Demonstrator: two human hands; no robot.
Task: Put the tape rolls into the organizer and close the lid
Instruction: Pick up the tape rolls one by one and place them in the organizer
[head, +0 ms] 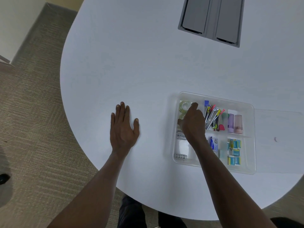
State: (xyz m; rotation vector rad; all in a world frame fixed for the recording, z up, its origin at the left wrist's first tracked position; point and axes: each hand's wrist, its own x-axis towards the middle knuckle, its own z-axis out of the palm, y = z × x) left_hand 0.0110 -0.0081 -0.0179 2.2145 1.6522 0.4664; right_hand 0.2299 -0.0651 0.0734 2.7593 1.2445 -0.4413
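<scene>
A clear plastic organizer (250, 168) lies on the white table at the right. Its far left compartment holds clear tape rolls (184, 105), one behind another. My right hand (193, 124) reaches into that compartment with fingers curled over the nearer rolls; whether it grips one I cannot tell. The clear lid (279, 129) lies flat to the right of the organizer, open. My left hand (122, 127) rests flat on the table left of the organizer, fingers spread, holding nothing.
Other compartments hold coloured clips (213, 117), pastel sharpeners (234, 123), small blue and yellow boxes (234, 152) and a labelled white packet (181, 145). A grey cable hatch (212, 18) is set in the table's far side. Carpet lies beyond the rounded left edge.
</scene>
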